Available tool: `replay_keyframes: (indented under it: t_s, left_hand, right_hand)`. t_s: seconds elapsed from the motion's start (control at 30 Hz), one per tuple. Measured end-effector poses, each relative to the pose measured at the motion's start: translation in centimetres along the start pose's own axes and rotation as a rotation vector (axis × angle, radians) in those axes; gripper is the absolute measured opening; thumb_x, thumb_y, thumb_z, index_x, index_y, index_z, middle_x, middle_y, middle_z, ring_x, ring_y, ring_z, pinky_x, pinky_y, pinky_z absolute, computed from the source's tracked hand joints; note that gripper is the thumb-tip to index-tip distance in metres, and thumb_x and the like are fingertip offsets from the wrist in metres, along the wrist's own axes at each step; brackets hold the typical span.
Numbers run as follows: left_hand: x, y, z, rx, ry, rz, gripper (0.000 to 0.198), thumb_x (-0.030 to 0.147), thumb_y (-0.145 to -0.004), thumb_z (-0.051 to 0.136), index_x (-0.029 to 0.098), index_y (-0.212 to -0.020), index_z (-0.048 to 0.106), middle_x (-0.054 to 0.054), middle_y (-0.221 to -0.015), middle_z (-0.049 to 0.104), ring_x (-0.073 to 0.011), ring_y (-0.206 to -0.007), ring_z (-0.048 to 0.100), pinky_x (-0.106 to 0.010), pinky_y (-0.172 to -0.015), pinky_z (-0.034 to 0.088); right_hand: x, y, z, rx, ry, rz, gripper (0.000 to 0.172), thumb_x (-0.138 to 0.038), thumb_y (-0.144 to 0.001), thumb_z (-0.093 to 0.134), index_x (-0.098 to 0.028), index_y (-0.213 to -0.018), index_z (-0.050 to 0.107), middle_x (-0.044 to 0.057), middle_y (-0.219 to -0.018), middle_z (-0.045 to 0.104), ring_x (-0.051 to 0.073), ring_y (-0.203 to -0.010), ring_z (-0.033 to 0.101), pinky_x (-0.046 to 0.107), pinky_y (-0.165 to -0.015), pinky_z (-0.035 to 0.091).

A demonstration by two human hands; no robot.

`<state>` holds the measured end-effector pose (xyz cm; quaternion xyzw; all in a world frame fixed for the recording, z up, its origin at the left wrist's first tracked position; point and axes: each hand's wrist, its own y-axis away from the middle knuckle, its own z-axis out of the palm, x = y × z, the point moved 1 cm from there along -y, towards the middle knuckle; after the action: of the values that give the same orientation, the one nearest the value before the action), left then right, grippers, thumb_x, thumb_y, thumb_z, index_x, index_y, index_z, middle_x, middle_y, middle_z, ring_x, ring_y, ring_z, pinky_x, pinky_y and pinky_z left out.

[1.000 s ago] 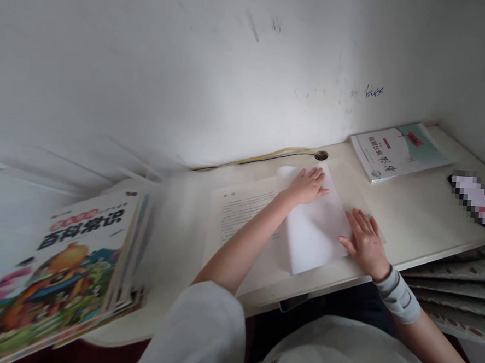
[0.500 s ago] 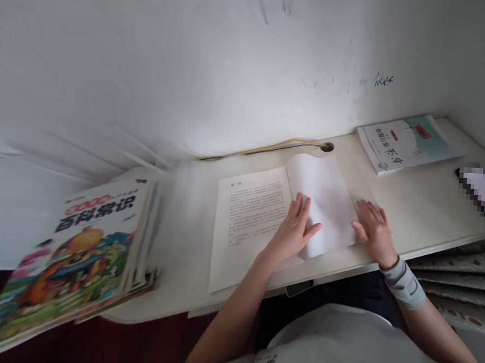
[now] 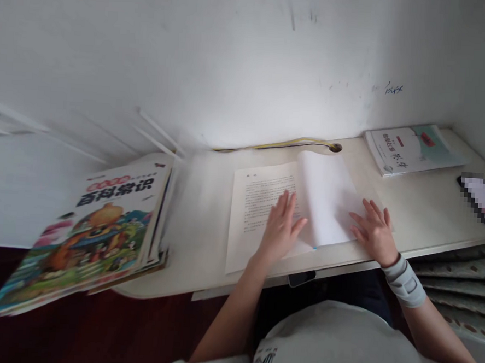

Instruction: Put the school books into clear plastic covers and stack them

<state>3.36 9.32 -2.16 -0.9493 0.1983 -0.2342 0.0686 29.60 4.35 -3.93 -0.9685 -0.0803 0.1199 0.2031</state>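
Observation:
Before me an open sheet or booklet lies on the white desk, with a printed page [image 3: 259, 204] at the left and a blank white page [image 3: 327, 197] at the right. The blank page bulges up along its left edge. My left hand [image 3: 279, 230] is over the right part of the printed page, its fingers stretched out and holding nothing. My right hand [image 3: 375, 230], with a grey wrist wrap [image 3: 406, 282], rests by the blank page's right edge, fingers spread. Whether either palm presses the paper cannot be made out.
A stack of books [image 3: 108, 228] with a colourful cover juts over the desk's left end. Further right lie another book [image 3: 412, 151] and a blurred phone [image 3: 479, 199]. A cable [image 3: 281, 144] runs along the wall to a round hole [image 3: 335, 148].
My left hand has moved left off the blank page onto the printed one. The right hand stays by the right edge. The camera view has shifted slightly.

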Motion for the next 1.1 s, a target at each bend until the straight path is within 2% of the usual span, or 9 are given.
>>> replay_keyframes:
  t_s: [0.13,0.27,0.33,0.43,0.63,0.77,0.9,1.0,1.1]
  left_hand:
    - [-5.1,4.8,-2.6,0.164,-0.086,-0.272,0.062,0.047,-0.092,0.034,0.018,-0.145,0.020,-0.020,-0.150,0.024,-0.0322,-0.139,0.020,-0.059,-0.109,0.021]
    - [-7.9,7.6,-3.2,0.175,0.007,-0.377,0.063,0.048,-0.092,0.032,0.015,-0.145,0.023,-0.019,-0.147,0.033,-0.0287,-0.135,0.032,-0.052,-0.110,0.027]
    - [-8.3,8.0,-3.1,0.181,0.042,-0.389,0.063,0.047,-0.093,0.031,0.014,-0.145,0.023,-0.018,-0.147,0.034,-0.0283,-0.135,0.034,-0.051,-0.110,0.028]
    - [-8.7,7.9,-3.1,0.204,0.112,-0.417,0.063,0.046,-0.093,0.032,0.015,-0.146,0.019,-0.019,-0.145,0.036,-0.0276,-0.132,0.039,-0.050,-0.108,0.032]
    - [-9.3,7.9,-3.8,0.245,0.191,-0.502,0.059,0.045,-0.094,0.028,0.016,-0.145,0.021,-0.018,-0.137,0.047,-0.0244,-0.124,0.049,-0.045,-0.104,0.038]
    - [-9.4,7.9,-3.6,0.252,0.132,-0.475,0.060,0.044,-0.093,0.031,0.013,-0.144,0.025,-0.020,-0.134,0.050,-0.0274,-0.122,0.051,-0.048,-0.102,0.040]
    - [-9.9,7.8,-3.3,0.267,0.088,-0.441,0.060,0.044,-0.092,0.034,0.011,-0.142,0.030,-0.020,-0.133,0.051,-0.0281,-0.120,0.052,-0.047,-0.101,0.041]
    - [-10.2,7.9,-3.2,0.271,0.058,-0.418,0.058,0.044,-0.092,0.034,0.012,-0.139,0.036,-0.018,-0.134,0.051,-0.0282,-0.120,0.052,-0.047,-0.102,0.040]
    - [-10.4,7.9,-3.1,0.263,0.014,-0.388,0.058,0.045,-0.091,0.033,0.010,-0.137,0.039,-0.018,-0.135,0.050,-0.0294,-0.123,0.049,-0.049,-0.104,0.038]
  right_hand:
    - [-0.1,0.2,0.0,-0.052,0.034,-0.111,0.037,-0.045,-0.088,0.050,-0.023,-0.114,0.064,0.013,-0.138,0.048,0.035,-0.130,0.038,0.061,-0.101,0.029]
    - [-0.4,-1.1,0.3,-0.125,-0.013,-0.328,0.049,-0.047,-0.090,0.046,-0.019,-0.130,0.050,0.012,-0.133,0.053,0.032,-0.132,0.037,0.060,-0.105,0.024]
    - [-0.6,-2.0,0.5,-0.153,-0.009,-0.402,0.051,-0.046,-0.092,0.042,-0.016,-0.133,0.047,0.013,-0.130,0.056,0.031,-0.130,0.039,0.061,-0.105,0.023]
    - [-0.7,-2.8,0.7,-0.169,0.025,-0.437,0.050,-0.044,-0.094,0.039,-0.013,-0.131,0.048,0.016,-0.124,0.060,0.030,-0.127,0.044,0.059,-0.105,0.024]
    - [0.3,-2.1,0.8,-0.149,0.094,-0.365,0.052,-0.042,-0.095,0.036,-0.006,-0.130,0.047,0.021,-0.124,0.058,0.030,-0.124,0.047,0.056,-0.105,0.027]
    - [0.8,-1.6,0.5,-0.162,0.164,-0.306,0.054,-0.040,-0.094,0.036,-0.003,-0.133,0.043,0.023,-0.124,0.057,0.031,-0.126,0.045,0.056,-0.105,0.026]
    - [0.3,-1.7,0.1,-0.192,0.202,-0.284,0.053,-0.039,-0.094,0.036,-0.004,-0.134,0.042,0.022,-0.127,0.056,0.031,-0.130,0.040,0.057,-0.107,0.023]
    - [-1.0,-3.2,0.1,-0.232,0.181,-0.326,0.051,-0.039,-0.095,0.035,-0.009,-0.135,0.043,0.019,-0.132,0.053,0.031,-0.133,0.035,0.060,-0.108,0.019]
    - [-2.4,-5.7,0.9,-0.312,0.175,-0.372,0.054,-0.045,-0.093,0.036,-0.011,-0.133,0.046,0.019,-0.140,0.044,0.032,-0.134,0.033,0.063,-0.106,0.020]
